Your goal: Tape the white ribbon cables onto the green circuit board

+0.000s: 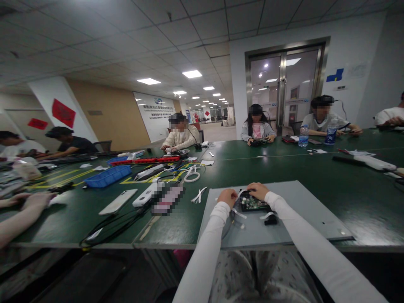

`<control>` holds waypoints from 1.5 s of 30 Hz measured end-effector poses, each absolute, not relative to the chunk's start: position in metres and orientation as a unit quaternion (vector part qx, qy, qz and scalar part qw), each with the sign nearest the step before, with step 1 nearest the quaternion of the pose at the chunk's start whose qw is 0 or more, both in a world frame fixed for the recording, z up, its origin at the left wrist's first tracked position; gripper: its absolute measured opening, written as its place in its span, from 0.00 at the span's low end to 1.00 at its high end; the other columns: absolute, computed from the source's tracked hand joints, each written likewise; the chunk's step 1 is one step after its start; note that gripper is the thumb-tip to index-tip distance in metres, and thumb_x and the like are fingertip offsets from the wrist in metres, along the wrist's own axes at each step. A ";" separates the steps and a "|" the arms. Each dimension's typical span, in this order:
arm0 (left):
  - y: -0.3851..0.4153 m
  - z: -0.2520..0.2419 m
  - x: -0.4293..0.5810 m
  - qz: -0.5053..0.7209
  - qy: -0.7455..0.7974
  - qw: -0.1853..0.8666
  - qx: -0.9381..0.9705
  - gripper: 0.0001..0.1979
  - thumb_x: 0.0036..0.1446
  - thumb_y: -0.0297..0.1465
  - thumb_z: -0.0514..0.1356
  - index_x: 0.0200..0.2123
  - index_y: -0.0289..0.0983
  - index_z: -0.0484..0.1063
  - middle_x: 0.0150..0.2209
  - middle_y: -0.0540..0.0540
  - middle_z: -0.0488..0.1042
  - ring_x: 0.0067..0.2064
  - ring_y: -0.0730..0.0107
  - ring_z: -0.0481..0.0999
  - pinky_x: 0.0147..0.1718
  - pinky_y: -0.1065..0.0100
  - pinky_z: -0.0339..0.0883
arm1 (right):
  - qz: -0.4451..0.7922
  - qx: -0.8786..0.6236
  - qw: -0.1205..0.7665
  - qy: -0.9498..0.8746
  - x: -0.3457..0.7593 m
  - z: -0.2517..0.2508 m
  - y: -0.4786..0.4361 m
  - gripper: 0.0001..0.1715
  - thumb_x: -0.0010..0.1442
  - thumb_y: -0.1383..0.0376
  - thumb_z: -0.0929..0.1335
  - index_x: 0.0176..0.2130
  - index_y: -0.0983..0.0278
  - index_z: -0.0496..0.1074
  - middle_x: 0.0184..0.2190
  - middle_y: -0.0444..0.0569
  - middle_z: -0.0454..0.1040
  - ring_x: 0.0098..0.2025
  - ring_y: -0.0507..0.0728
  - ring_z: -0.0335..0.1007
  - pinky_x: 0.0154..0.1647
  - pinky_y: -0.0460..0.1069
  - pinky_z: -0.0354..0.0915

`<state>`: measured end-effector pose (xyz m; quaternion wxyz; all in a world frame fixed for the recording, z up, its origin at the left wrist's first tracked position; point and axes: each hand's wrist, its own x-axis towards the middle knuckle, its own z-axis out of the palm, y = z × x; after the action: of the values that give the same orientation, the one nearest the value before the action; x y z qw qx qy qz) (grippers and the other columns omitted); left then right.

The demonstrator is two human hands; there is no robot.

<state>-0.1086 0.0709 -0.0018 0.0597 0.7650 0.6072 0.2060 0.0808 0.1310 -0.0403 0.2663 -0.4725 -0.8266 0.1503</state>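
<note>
My left hand [227, 197] is closed, fingertips pinched at a narrow white strip [241, 193]. That strip runs along the left edge of a green circuit board [254, 203] in a black housing. Over the far side of the board, my right hand [259, 191] has its fingers bent; what they grip, if anything, is too small to make out. The board rests on a flat grey panel [303, 210]. Just below my right wrist lies a small black part [270, 219] with a white strip. Thin wires [232, 219] trail over the panel beneath my left hand.
Left of the panel are white strips [198, 195], a phone [168, 198], a white power bank-like device [147, 193], a white phone [118, 202] and black cables [120, 225]. A blue tray [107, 176] sits beyond. Another person's arm [23, 216] is at left; bottles [303, 136] stand at far right.
</note>
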 end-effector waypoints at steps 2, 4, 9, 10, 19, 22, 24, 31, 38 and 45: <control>0.070 -0.001 -0.108 0.204 0.610 0.059 0.763 0.08 0.43 0.22 0.56 0.28 0.36 0.73 0.30 0.49 0.73 0.34 0.75 0.68 0.36 0.76 0.59 | 0.147 -0.474 0.264 -0.827 0.081 -0.040 0.130 0.15 0.47 0.65 0.64 0.37 0.57 0.72 0.44 0.43 0.68 0.47 0.55 0.60 0.49 0.50 0.54; 0.069 0.000 -0.108 0.202 0.613 0.058 0.762 0.08 0.44 0.23 0.56 0.28 0.36 0.73 0.31 0.49 0.73 0.35 0.75 0.68 0.36 0.75 0.59 | 0.145 -0.477 0.261 -0.826 0.080 -0.040 0.129 0.15 0.47 0.64 0.64 0.37 0.57 0.72 0.44 0.43 0.68 0.47 0.56 0.60 0.49 0.50 0.54; 0.066 0.003 -0.106 0.198 0.619 0.056 0.758 0.07 0.44 0.24 0.56 0.28 0.36 0.73 0.32 0.48 0.73 0.35 0.74 0.68 0.37 0.75 0.59 | 0.144 -0.484 0.249 -0.826 0.079 -0.037 0.127 0.15 0.48 0.63 0.63 0.38 0.56 0.72 0.45 0.43 0.67 0.47 0.56 0.59 0.48 0.51 0.54; 0.065 0.004 -0.106 0.197 0.621 0.057 0.756 0.07 0.45 0.24 0.56 0.28 0.36 0.73 0.32 0.48 0.73 0.35 0.73 0.69 0.37 0.75 0.59 | 0.144 -0.485 0.247 -0.826 0.079 -0.037 0.126 0.15 0.48 0.63 0.63 0.38 0.56 0.71 0.45 0.43 0.67 0.47 0.56 0.59 0.48 0.51 0.54; 0.062 0.006 -0.104 0.188 0.630 0.054 0.752 0.07 0.45 0.24 0.56 0.28 0.36 0.73 0.32 0.48 0.72 0.36 0.74 0.69 0.38 0.76 0.60 | 0.142 -0.504 0.232 -0.820 0.078 -0.035 0.124 0.16 0.49 0.62 0.62 0.39 0.56 0.71 0.46 0.45 0.65 0.47 0.58 0.57 0.47 0.53 0.53; 0.063 0.004 -0.104 0.184 0.632 0.051 0.751 0.07 0.45 0.25 0.56 0.28 0.37 0.74 0.32 0.48 0.72 0.37 0.73 0.69 0.38 0.75 0.60 | 0.142 -0.504 0.230 -0.820 0.078 -0.035 0.124 0.16 0.50 0.62 0.61 0.39 0.56 0.71 0.46 0.45 0.65 0.47 0.57 0.57 0.48 0.52 0.52; 0.064 0.003 -0.105 0.180 0.631 0.048 0.753 0.08 0.45 0.26 0.56 0.28 0.37 0.74 0.33 0.47 0.72 0.37 0.72 0.69 0.39 0.75 0.60 | 0.142 -0.504 0.229 -0.821 0.078 -0.035 0.124 0.16 0.51 0.62 0.61 0.39 0.56 0.71 0.46 0.44 0.65 0.47 0.57 0.58 0.48 0.52 0.52; 0.065 0.002 -0.105 0.166 0.622 0.032 0.764 0.09 0.45 0.26 0.55 0.29 0.37 0.75 0.33 0.46 0.72 0.39 0.70 0.69 0.41 0.74 0.60 | 0.144 -0.500 0.233 -0.822 0.078 -0.036 0.124 0.16 0.51 0.61 0.60 0.39 0.56 0.71 0.46 0.44 0.65 0.47 0.56 0.58 0.48 0.51 0.52; 0.062 0.005 -0.104 0.151 0.627 0.033 0.763 0.12 0.46 0.24 0.53 0.29 0.39 0.75 0.35 0.47 0.72 0.41 0.71 0.68 0.42 0.75 0.59 | 0.144 -0.501 0.240 -0.819 0.079 -0.036 0.124 0.16 0.51 0.62 0.60 0.38 0.56 0.72 0.45 0.44 0.66 0.46 0.56 0.58 0.48 0.51 0.53; 0.060 0.006 -0.105 0.149 0.625 0.027 0.765 0.12 0.46 0.23 0.53 0.28 0.39 0.76 0.37 0.47 0.72 0.42 0.71 0.67 0.44 0.74 0.58 | 0.148 -0.498 0.251 -0.817 0.080 -0.038 0.126 0.15 0.51 0.62 0.60 0.37 0.57 0.72 0.45 0.44 0.67 0.46 0.55 0.59 0.48 0.50 0.53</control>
<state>-0.1046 0.0605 0.0060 0.0273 0.7654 0.6255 0.1487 0.0799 0.1256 -0.0384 0.2505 -0.4977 -0.8171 0.1479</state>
